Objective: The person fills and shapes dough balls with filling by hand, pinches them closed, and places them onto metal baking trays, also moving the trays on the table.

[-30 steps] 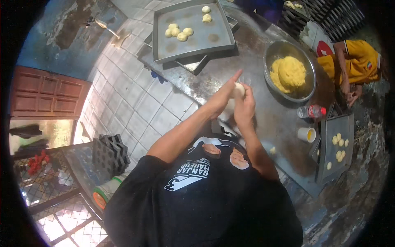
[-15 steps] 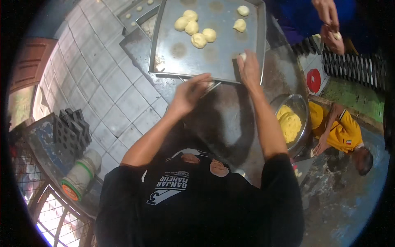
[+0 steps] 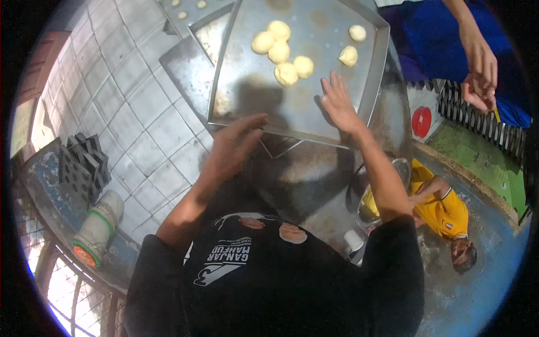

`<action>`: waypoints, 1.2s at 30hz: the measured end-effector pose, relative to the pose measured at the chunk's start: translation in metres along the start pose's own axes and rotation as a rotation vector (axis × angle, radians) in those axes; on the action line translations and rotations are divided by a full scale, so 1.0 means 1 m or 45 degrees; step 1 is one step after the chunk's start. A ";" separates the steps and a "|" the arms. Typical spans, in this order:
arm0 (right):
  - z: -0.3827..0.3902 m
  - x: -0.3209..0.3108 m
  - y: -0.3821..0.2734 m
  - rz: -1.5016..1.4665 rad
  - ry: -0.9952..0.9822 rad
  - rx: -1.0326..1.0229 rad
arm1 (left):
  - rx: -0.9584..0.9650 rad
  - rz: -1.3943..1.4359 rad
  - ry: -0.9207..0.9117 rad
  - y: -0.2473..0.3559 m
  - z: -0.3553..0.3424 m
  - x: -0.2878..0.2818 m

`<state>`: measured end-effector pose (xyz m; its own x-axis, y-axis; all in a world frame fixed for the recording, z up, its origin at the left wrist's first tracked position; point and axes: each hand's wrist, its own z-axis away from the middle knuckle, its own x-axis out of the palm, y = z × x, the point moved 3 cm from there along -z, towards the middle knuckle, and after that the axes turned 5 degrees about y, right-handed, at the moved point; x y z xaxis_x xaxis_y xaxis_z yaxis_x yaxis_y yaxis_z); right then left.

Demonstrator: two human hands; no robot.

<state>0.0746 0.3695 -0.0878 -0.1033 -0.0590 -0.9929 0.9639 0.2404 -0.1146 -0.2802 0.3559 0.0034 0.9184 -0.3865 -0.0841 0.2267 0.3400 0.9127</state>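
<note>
A metal tray (image 3: 362, 73) holds several pale yellow dough balls (image 3: 285, 73): a cluster left of centre and two separate ones (image 3: 356, 33) on the right. My right hand (image 3: 339, 101) lies over the tray below the balls, fingers spread; anything under its palm is hidden. My left hand (image 3: 236, 143) is at the tray's near left corner, fingers apart, with nothing visible in it.
More trays (image 3: 185, 67) lie at the upper left. Behind my right forearm is a steel bowl of yellow dough (image 3: 370, 203), near a white cup (image 3: 352, 240). Co-workers in blue (image 3: 410, 33) and yellow (image 3: 449, 216) are on the right. Slotted moulds (image 3: 81, 168) stand left.
My hands have moved from together over the table to apart at the large tray. The dough piece seen in my right hand earlier is out of sight, and that hand's fingers have spread.
</note>
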 end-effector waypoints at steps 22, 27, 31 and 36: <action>0.317 -0.147 -0.240 -0.772 1.102 0.870 | -0.045 0.429 -0.406 -0.046 0.173 0.223; 0.429 -0.109 -0.268 -1.558 0.874 1.521 | 0.200 0.013 -0.523 -0.069 0.242 0.285; 0.478 -0.110 -0.275 -1.945 1.482 1.357 | 0.067 0.080 -0.698 -0.028 0.302 0.321; 0.497 -0.140 -0.254 -1.736 1.573 1.274 | -0.125 0.164 -0.719 -0.060 0.284 0.319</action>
<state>-0.0340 -0.1648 0.0959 -0.3594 0.9224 0.1416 -0.1208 0.1045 -0.9872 -0.0931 -0.0313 0.0356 0.6314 -0.7248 0.2757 0.1785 0.4819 0.8579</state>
